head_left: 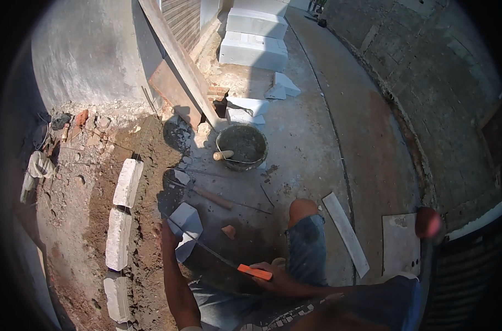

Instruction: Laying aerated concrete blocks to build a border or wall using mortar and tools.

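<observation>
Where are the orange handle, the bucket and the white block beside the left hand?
Orange handle (255,272): head view, its middle.
Bucket (266,148): head view, right rim.
White block (188,218): head view, upper face.

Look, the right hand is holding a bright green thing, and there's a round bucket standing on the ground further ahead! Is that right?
Nearly! The thing in the right hand is bright orange, not green, as the head view shows. The rest is right: the round bucket does stand on the ground further ahead.
</observation>
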`<state>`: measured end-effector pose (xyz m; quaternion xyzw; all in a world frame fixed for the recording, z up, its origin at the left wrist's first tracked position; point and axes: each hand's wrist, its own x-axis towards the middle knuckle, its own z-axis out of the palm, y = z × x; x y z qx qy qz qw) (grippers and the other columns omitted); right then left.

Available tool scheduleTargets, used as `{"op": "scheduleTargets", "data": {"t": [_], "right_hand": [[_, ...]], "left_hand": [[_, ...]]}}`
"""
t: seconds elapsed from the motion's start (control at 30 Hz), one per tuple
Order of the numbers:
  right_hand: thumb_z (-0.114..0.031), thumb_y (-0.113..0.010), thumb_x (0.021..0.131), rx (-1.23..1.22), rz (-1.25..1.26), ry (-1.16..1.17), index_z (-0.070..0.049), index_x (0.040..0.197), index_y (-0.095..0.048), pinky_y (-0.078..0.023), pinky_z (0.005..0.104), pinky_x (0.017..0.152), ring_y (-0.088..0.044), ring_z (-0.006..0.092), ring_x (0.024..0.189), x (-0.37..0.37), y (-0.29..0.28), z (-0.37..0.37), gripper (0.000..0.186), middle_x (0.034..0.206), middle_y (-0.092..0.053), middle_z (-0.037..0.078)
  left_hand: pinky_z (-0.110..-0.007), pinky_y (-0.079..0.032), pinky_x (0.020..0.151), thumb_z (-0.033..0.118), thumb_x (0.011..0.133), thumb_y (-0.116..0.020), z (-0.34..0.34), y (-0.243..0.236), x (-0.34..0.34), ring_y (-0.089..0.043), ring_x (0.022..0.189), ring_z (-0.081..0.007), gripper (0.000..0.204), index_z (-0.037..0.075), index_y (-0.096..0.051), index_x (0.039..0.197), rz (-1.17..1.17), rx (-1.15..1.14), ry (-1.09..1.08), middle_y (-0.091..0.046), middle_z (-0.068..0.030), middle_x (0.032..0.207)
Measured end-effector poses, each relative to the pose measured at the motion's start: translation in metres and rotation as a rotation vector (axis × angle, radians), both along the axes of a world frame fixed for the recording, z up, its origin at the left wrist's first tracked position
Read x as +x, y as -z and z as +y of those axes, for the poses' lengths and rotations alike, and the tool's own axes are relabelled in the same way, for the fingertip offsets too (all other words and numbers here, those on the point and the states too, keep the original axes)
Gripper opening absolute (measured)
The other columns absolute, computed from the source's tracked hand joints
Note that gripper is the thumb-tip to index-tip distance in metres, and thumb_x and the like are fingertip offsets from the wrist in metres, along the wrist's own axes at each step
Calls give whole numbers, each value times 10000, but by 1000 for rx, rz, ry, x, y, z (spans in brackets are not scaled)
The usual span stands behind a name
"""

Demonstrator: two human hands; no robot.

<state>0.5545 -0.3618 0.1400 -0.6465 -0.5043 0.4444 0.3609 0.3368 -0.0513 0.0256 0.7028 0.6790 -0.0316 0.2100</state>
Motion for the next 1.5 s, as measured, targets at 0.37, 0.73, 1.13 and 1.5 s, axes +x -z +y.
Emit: {"op": "scheduleTargets", "data": {"t": [0.37,0.73,1.13,1.5], "right_hand": [[-274,-595,975,-92,-17,-7,-130,1367,-458,-515,403,896,-662,334,1064,6,3,-32,439,1186,-644,161],[-167,-631,945,-76,6,20,-19,1294,-524,-505,367,895,-658,269,1061,-18,14,64,394,1152,-650,176],[-134,-613,947,14,-72,20,-27,1283,-529,-505,350,871,-654,247,1052,-36,25,91,363,1176,-630,175],[-62,-593,920,168,-118,-1,-39,1288,-536,-517,364,854,-672,313,1025,-39,62,131,373,1149,-658,173]], "left_hand": [[-504,-511,942,173,578,-851,-4,13,-20,-403,1276,-373,996,205,-380,1454,62,-84,-44,-465,-108,1302],[-558,-481,975,193,670,-799,3,4,5,-362,1347,-392,854,189,-415,1432,38,-55,-3,-420,-95,1425],[-543,-486,939,240,776,-735,-9,-15,17,-390,1314,-372,752,178,-403,1447,28,-76,-14,-423,-113,1398],[-546,-490,927,231,768,-730,-11,1,10,-397,1305,-383,741,195,-417,1438,-30,46,-26,-423,-121,1399]]}}
